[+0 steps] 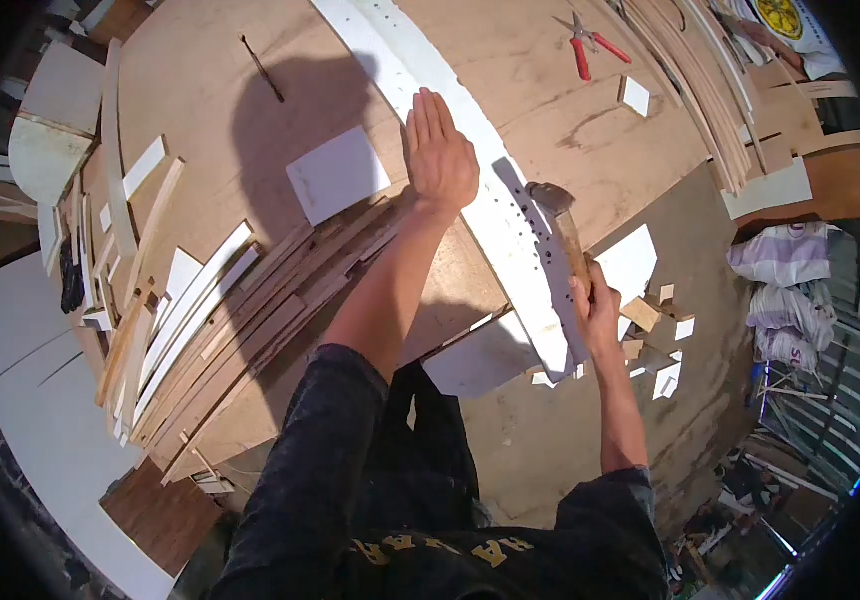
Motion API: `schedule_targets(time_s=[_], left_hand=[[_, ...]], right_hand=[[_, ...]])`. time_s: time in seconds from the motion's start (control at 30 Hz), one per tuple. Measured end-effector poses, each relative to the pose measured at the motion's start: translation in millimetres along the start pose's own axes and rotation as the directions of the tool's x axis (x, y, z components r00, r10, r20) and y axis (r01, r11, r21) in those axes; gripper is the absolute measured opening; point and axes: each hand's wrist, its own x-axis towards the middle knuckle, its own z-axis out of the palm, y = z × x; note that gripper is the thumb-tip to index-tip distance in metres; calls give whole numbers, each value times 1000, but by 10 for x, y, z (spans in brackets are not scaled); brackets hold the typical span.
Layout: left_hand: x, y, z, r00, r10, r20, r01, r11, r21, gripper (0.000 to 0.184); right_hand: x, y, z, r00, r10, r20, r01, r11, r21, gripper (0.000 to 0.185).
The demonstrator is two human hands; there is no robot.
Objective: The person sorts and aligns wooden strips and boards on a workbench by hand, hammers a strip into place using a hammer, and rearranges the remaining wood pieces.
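My left hand (pixel 442 160) lies flat, fingers stretched out, on a long, slightly curved white board (pixel 485 215). My right hand (pixel 598 308) is wrapped round the wooden handle of a hammer (pixel 572 240). The hammer's dark head is at the right edge of the board, though I cannot tell whether it touches. Several small dark bits (pixel 533 228), perhaps nails, are scattered on the board between my two hands. Near my left wrist, a square white piece (pixel 338 176) rests on the brown wooden work surface (pixel 510 50).
Long wooden strips (pixel 260 312) lie in a bundle on the left. Red-handled pliers (pixel 590 48) and a small white block (pixel 635 96) sit at the upper right. A thin dark rod (pixel 262 70) lies at the upper left. White offcuts (pixel 666 378) are scattered on the floor (pixel 520 450).
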Motion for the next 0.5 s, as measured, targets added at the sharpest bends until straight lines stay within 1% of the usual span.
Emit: schedule_targets(time_s=[0.07, 0.1, 0.13, 0.2, 0.23, 0.27, 0.33, 0.4, 0.47, 0.5], left_hand=[[-10, 23, -36, 998, -7, 59, 0, 992, 123, 71], [-85, 17, -25, 998, -7, 69, -1, 993, 120, 71], [-83, 6, -1, 998, -4, 57, -2, 995, 103, 71], [-46, -11, 38, 999, -10, 33, 8, 996, 88, 71], [-52, -12, 45, 1000, -7, 25, 5, 998, 68, 70], [-48, -37, 45, 1000, -10, 13, 9, 998, 57, 70], [-49, -41, 72, 1000, -14, 1, 14, 998, 67, 69], [-55, -45, 103, 1000, -10, 17, 8, 995, 100, 69], [-119, -117, 73, 999, 50, 2, -50, 999, -21, 69], [-204, -164, -27, 997, 66, -36, -71, 984, -166, 67]], right_hand=[[29, 62, -3, 994, -29, 108, 42, 991, -123, 35], [40, 34, -43, 991, -32, 131, 47, 993, -110, 34], [36, 33, -50, 992, -35, 121, 48, 993, -112, 34], [75, 7, -46, 998, -50, 33, 51, 999, -16, 32], [99, 9, -28, 1000, 1, -8, -1, 1000, -4, 35], [192, 7, -22, 1000, -9, -2, 9, 1000, -3, 35], [403, -19, 14, 982, -61, -180, 49, 996, -71, 41], [650, -106, 36, 971, -41, -234, -18, 970, -244, 44], [888, 1, 151, 957, -79, -279, -5, 957, -290, 47], [1009, 127, 220, 938, -157, -309, 33, 928, -371, 50]])
